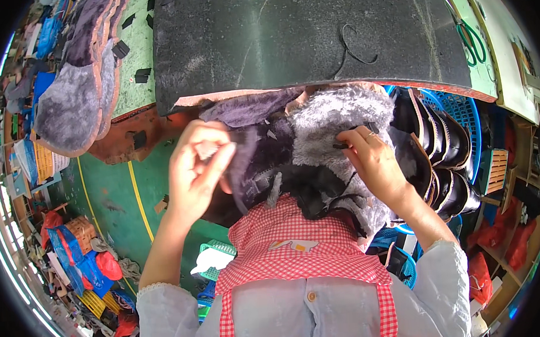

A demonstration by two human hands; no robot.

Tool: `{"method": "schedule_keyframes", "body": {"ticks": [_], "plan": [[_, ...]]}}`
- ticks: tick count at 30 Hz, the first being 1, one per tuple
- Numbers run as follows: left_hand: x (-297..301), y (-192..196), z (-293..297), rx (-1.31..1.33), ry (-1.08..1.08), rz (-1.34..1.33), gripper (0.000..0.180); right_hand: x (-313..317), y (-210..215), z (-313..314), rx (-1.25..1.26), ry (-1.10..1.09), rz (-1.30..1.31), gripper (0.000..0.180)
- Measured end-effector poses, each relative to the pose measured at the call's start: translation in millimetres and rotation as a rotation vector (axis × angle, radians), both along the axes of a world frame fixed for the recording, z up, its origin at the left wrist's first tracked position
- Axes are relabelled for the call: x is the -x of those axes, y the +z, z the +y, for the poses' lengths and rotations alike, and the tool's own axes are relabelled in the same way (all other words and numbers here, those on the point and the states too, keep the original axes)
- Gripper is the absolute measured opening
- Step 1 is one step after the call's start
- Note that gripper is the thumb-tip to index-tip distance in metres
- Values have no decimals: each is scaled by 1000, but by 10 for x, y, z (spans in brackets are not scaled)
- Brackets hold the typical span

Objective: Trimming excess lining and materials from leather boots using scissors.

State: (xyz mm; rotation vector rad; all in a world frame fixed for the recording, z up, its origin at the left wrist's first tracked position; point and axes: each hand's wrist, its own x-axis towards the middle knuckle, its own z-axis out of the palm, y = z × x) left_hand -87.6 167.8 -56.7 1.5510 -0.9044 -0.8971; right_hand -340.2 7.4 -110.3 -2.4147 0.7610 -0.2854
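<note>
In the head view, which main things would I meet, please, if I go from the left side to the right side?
Grey fluffy pieces, left hand, right hand, shiny black pieces, slatted box.

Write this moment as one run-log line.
left hand: beside blurred purple fleece | right hand: over grey fleece, pinching small black piece

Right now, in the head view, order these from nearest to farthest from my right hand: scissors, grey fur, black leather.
1. Grey fur, beneath the right hand
2. Black leather, stacked to its right
3. Scissors, at upper right
</note>
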Motion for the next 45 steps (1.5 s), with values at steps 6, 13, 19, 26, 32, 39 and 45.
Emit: {"method": "schedule_keyframes", "body": {"ticks": [6,13,19,26,32,39,45], "plan": [[495,84,-476,-48,-213,517,8,134,394,-194,-1005,-290,-413,17],[699,42,-609,-8,-279,364,7,36,774,-54,-1030,-290,-539,23],[727,68,-595,-56,-304,331,9,-76,840,-72,-781,-236,-407,23],[784,-75,-649,135,-280,225,6,-98,978,-77,-651,-153,-198,30],[736,9,-654,-76,-232,339,7,246,851,-259,-547,-236,-35,19],[834,-216,-946,-218,-377,156,8,981,84,-152,-240,-149,226,22],[944,-604,-1084,-266,-456,110,9,906,-241,-52,-96,-276,-113,29]]}}
